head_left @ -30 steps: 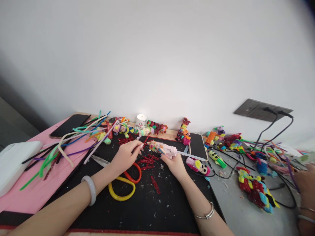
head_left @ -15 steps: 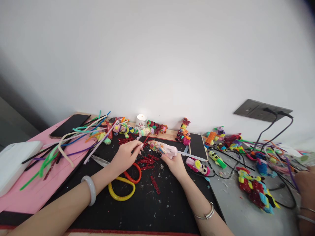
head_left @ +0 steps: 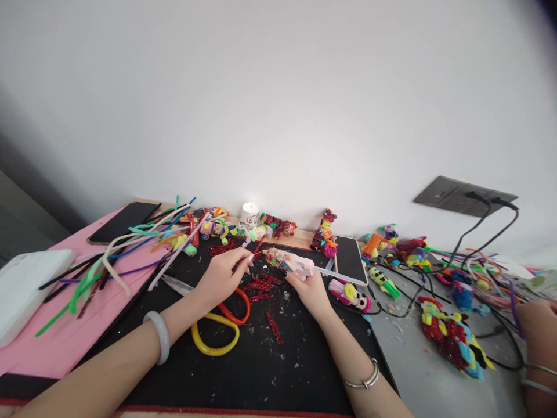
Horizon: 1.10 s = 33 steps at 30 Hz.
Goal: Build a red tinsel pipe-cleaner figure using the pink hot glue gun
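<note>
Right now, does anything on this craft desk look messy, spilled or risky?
Yes. Red glittery offcuts and pale crumbs are strewn over the black mat between the left hand and right hand. A lit candle burns by the wall, close beside fuzzy pipe-cleaner figures, which looks risky.

A red mark on the candle cup (head_left: 249, 218), too small to read

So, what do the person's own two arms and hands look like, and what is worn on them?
Both forearms are bare, with no sleeves in view. The left hand has long pale pointed nails, and its wrist carries a thick, smooth, milky-white bangle. The right hand has a thin silver metal bracelet on its wrist. No gloves or rings can be made out.
</note>
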{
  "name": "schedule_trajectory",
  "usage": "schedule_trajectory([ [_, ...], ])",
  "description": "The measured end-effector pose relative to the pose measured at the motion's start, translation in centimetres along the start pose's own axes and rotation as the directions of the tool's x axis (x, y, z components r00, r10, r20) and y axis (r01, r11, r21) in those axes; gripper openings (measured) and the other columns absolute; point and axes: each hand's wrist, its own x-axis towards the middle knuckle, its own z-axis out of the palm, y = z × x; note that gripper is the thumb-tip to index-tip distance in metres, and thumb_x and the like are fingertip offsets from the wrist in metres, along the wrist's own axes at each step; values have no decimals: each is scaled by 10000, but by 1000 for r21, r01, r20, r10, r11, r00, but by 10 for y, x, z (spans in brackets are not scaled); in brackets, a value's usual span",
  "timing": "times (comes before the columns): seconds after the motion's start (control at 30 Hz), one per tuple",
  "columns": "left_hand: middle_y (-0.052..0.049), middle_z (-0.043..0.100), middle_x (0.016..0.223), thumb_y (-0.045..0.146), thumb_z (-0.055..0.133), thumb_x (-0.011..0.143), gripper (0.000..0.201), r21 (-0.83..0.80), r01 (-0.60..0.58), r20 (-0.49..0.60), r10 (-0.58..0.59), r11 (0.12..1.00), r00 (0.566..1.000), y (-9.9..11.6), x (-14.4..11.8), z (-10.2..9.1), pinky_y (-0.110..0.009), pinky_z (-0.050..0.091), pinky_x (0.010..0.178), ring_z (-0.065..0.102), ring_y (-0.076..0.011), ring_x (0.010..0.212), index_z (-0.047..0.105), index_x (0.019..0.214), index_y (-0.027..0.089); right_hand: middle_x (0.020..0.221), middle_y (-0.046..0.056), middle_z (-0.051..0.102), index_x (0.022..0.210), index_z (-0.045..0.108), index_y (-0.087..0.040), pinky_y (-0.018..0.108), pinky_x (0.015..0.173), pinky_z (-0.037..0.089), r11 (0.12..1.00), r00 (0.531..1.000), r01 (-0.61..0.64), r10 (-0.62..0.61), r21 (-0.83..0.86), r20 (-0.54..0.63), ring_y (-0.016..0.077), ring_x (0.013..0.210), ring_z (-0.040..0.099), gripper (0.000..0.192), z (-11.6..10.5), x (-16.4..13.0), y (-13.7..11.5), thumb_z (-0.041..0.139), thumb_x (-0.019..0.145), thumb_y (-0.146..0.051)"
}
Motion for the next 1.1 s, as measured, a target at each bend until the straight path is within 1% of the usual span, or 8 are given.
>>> schedule_trajectory([
  [0.2,22,597,663,154,434,893,141,4,-2,2,2,1000,1000,1,0,0,-232,426,657,588,-126,626,566,850,175,1110,83,681,1061,663,-152,432,947,447,1000,1000,-11,11,-15,5,277,1046,617,320,0,1,-1,622,761,-254],
  [0.5,24,601,664,150,440,889,131,4,-7,-11,7,1000,1000,-1,0,1,-235,435,655,590,-125,620,563,852,178,1111,78,680,1063,667,-162,439,950,445,1000,1000,4,-4,-20,-15,283,1049,615,321,0,1,-2,619,755,-238],
  [0.7,21,606,665,146,436,885,137,2,-14,-19,14,1000,1000,-1,0,0,-232,442,653,595,-126,621,567,858,176,1090,94,688,1053,673,-140,434,931,458,999,1000,-8,8,-42,-16,287,1031,624,320,-1,1,-2,616,759,-254],
  [0.87,19,609,671,145,436,883,137,0,-10,-20,10,1000,1000,-1,0,1,-235,444,658,598,-129,628,567,860,177,1081,82,693,1046,678,-156,434,921,466,999,1000,-7,6,-39,-28,286,1024,628,314,-1,1,-1,623,753,-253],
  [1.1,17,614,674,156,437,887,132,0,-7,-26,7,1000,1000,0,-1,0,-238,452,659,600,-129,626,566,869,178,1082,91,692,1041,676,-148,444,920,463,999,999,-12,11,-47,-39,292,1011,632,312,-1,2,-1,630,750,-253],
])
